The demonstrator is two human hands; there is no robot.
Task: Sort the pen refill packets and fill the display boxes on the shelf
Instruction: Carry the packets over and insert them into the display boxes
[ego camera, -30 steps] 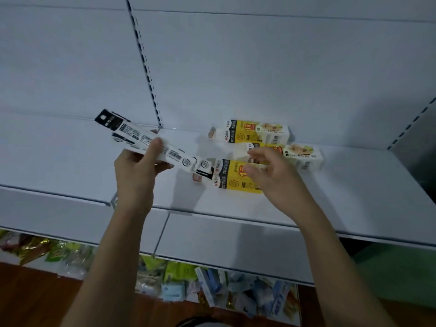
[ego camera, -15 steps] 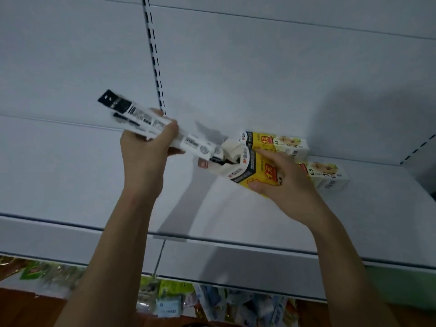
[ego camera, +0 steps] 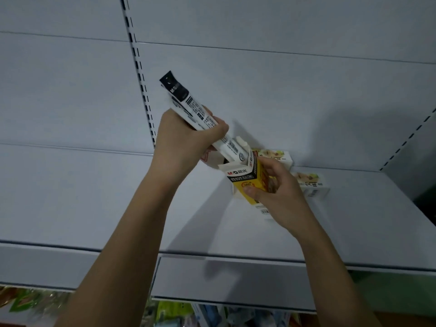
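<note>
My left hand (ego camera: 182,140) grips a bundle of long white-and-black pen refill packets (ego camera: 188,106), tilted with the black ends up and left. The lower ends of the packets reach into the open top of a yellow-and-white display box (ego camera: 245,180). My right hand (ego camera: 276,190) holds that box tilted above the white shelf (ego camera: 354,232), thumb on its yellow front. Two more display boxes lie on the shelf behind my right hand, one (ego camera: 276,156) against the back panel and one (ego camera: 311,185) to its right.
The white back panel has a slotted upright (ego camera: 139,74) left of my hands. A side wall (ego camera: 410,147) closes the shelf on the right. Below the shelf front edge (ego camera: 236,258), colourful packaged goods (ego camera: 172,315) fill a lower level.
My right hand lifted the yellow box off the shelf and tilted its open top upward. My left hand swung the packets steeper and pushed their lower ends into the box opening.
</note>
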